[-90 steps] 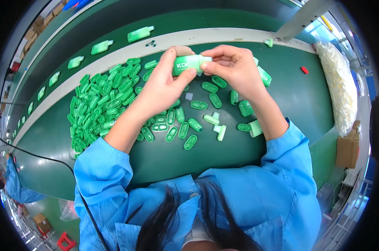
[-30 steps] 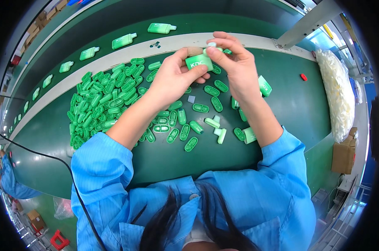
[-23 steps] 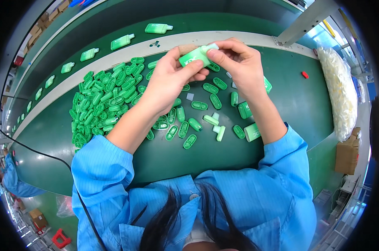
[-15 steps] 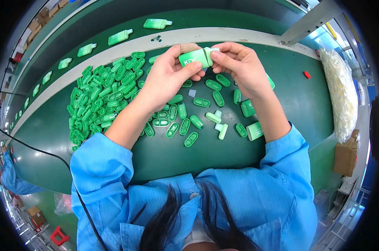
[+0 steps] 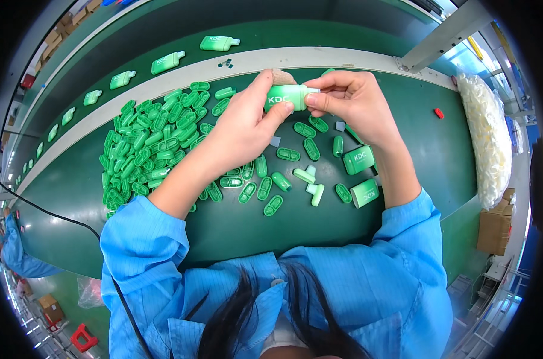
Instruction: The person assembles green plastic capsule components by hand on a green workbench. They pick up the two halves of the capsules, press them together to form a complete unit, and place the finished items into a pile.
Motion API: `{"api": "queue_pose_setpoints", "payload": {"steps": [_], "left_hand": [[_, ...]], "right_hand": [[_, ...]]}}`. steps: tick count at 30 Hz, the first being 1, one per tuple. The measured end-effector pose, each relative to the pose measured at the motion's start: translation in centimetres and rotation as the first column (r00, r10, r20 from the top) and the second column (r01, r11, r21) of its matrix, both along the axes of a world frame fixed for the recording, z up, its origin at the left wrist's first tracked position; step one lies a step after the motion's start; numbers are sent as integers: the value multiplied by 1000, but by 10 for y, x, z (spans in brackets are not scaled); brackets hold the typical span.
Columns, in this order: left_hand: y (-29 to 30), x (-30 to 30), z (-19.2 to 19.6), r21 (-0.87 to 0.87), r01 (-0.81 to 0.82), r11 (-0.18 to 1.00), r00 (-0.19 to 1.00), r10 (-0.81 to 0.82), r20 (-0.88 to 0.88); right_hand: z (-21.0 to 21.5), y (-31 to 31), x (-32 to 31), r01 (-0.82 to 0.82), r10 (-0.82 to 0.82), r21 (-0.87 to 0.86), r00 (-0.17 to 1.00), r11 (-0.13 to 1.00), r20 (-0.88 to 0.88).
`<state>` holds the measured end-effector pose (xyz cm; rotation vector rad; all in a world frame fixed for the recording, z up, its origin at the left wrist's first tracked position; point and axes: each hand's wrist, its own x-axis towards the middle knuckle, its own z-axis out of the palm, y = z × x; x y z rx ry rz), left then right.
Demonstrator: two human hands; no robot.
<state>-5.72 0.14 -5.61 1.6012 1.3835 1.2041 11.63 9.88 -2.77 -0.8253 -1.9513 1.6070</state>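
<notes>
Over the green table, both hands share one green vape with a pale mouthpiece at its right end. My left hand is closed round the body, its thumb on the front; one finger has a tan wrap. My right hand pinches the mouthpiece end between thumb and fingers. Below the hands lie loose green end caps, pale mouthpiece pieces and a small grey square. Under my right forearm are a green casing and an open-ended casing. A heap of green end caps spreads left of my left arm.
Behind a white rail, a line of green vapes lies on a belt. A bag of pale parts and a metal post stand right. A black cable crosses left; another person's blue sleeve shows beyond.
The held vape has come slightly lower and turned level. The dark gap between its body and mouthpiece end no longer shows. Vapes on the belt have shifted left.
</notes>
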Motion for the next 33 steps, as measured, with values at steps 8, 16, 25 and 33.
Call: {"api": "queue_pose_setpoints", "payload": {"steps": [8, 16, 25, 33], "left_hand": [[-9, 9, -4, 77, -90, 993, 992, 97, -86], [-8, 8, -23, 116, -122, 986, 992, 126, -27], [23, 12, 1, 128, -87, 988, 986, 104, -129], [63, 14, -11, 292, 102, 951, 822, 84, -563]], "right_hand": [[-1, -7, -2, 24, -25, 41, 1000, 999, 7], [-20, -24, -13, 133, -123, 118, 989, 984, -85], [-11, 4, -7, 124, -122, 29, 991, 992, -60], [-14, 45, 36, 338, -330, 76, 939, 938, -101]]}}
